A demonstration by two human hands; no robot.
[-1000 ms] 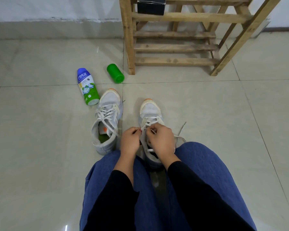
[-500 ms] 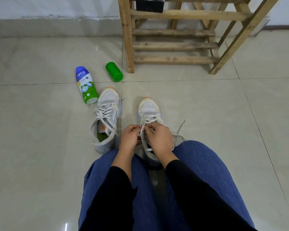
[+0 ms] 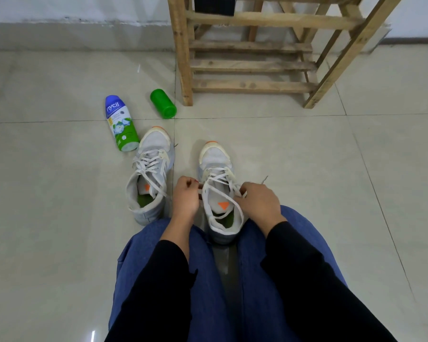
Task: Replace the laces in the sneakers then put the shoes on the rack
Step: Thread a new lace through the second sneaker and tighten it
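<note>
Sneaker (image 3: 216,164), half laced, stands on the floor (image 3: 307,156) short of the rack (image 3: 250,86), toe aimed at it, flanked by the left hand (image 3: 184,196) pinching the lace (image 3: 220,180) and the right hand (image 3: 257,201) gripping it opposite, neither nearer.

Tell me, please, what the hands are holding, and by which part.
Both pinch the white flat lace of the right-side grey mesh sneaker: left hand its left strand, right hand its right strand.

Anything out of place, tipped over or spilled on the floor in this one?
The bottle lies on its side beside the left sneaker, and a green container lies tipped over near the rack leg. No spill shows. Both that shoe and the right sneaker stand upright.
</note>
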